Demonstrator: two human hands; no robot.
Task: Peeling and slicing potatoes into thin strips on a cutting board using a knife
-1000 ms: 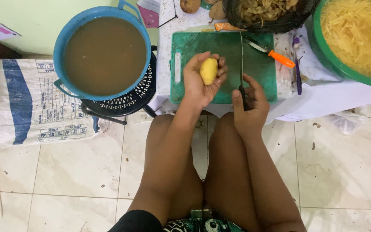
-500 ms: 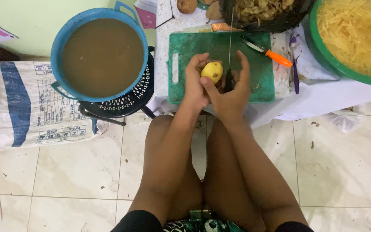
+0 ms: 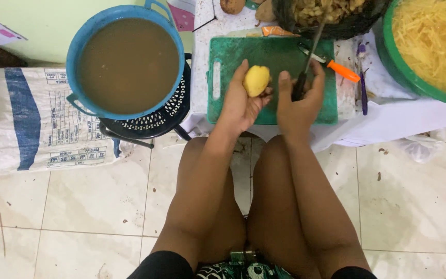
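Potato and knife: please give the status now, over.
Left hand holds peeled potato above green cutting board. Right hand grips knife, blade up. Nothing between them.

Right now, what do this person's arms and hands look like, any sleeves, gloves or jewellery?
Both arms are bare from the shoulder side down, with no sleeves in view. The left hand and right hand wear no gloves, and no rings, watch or bracelets show.

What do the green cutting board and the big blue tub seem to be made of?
Cutting board: likely plastic, matte and scuffed, with a moulded handle slot. Blue tub: likely plastic too, with a smooth glossy rim and moulded handles; it holds murky brown water.
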